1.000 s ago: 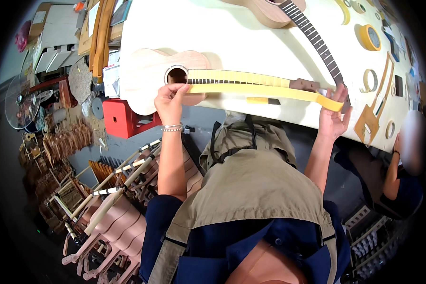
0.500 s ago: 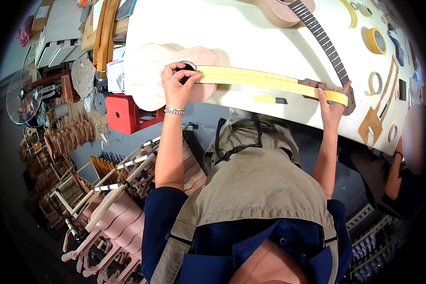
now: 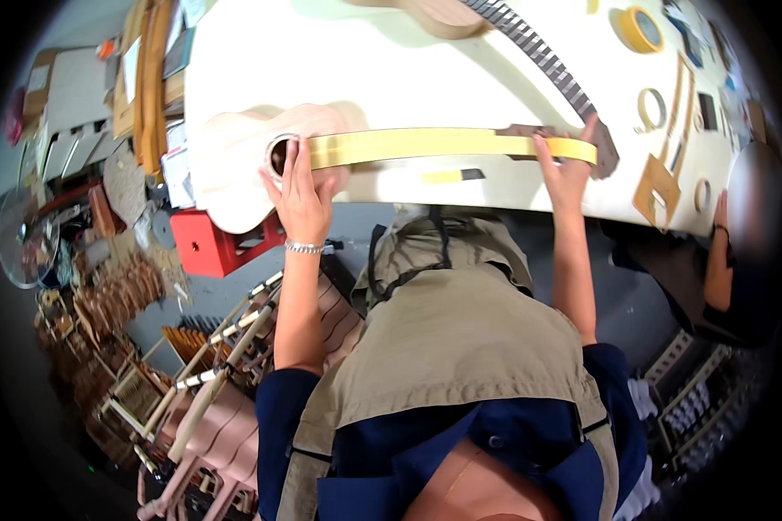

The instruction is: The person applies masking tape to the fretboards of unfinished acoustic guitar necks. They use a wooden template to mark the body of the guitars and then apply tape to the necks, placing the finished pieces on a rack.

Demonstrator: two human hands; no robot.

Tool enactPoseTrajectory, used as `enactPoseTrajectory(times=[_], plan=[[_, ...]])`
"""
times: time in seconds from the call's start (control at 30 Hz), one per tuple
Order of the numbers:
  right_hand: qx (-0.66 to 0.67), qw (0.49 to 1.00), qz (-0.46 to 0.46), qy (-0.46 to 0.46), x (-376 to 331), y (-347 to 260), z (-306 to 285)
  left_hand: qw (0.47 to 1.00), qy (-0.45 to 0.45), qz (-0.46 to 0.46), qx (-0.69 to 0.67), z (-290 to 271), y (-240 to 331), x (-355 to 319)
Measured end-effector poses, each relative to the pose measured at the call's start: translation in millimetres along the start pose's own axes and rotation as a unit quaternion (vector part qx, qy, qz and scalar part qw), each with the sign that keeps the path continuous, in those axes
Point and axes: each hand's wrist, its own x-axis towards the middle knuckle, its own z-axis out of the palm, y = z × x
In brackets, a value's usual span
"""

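A pale wooden ukulele body (image 3: 226, 165) lies at the table's near left, its neck running right beneath a long strip of yellow masking tape (image 3: 408, 142). My left hand (image 3: 301, 195) rests at the tape's left end beside the round soundhole (image 3: 278, 157), fingers stretched out flat and thumb apart. At the other end, beyond the brown headstock (image 3: 520, 143), my right hand (image 3: 569, 174) grips the tape, whose end curls between thumb and fingers. A second ukulele's dark fretted neck (image 3: 543, 61) slants down to its own headstock (image 3: 610, 154), close to my right fingers.
On the white table (image 3: 321, 61) lie a yellow tape roll (image 3: 640, 30), a wooden template (image 3: 656, 191) and a small yellow-and-black strip (image 3: 452, 175). A red stool (image 3: 204, 246) stands at the left edge. Racks with pink bodies (image 3: 222, 382) fill the lower left. Another person's arm (image 3: 718, 260) is at right.
My left hand has gone from pinching the tape's end to lying flat on it. My right hand keeps its hold on the other end. The whole view has shifted.
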Motion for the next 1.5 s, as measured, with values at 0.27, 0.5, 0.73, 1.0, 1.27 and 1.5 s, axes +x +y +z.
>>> enactPoseTrajectory(times=[0.27,0.5,0.73,1.0,1.27,1.5], plan=[[-0.077,0.995,-0.051,0.029,-4,0,3,0.987,-0.093,-0.006,0.128,2,16,-5],[-0.104,0.991,-0.065,0.056,-9,4,18,0.991,-0.128,0.004,-0.029,38,119,5],[-0.035,0.998,-0.033,0.034,-16,12,22,0.952,-0.097,0.234,-0.169,76,185,9],[-0.001,0.999,-0.031,0.022,-14,9,20,0.965,-0.222,0.021,-0.138,41,174,30],[-0.007,0.999,-0.041,0.010,-13,13,17,0.809,-0.179,-0.215,-0.517,52,191,51],[-0.029,0.996,-0.089,0.013,-13,8,16,0.811,-0.180,-0.243,-0.500,53,195,55]])
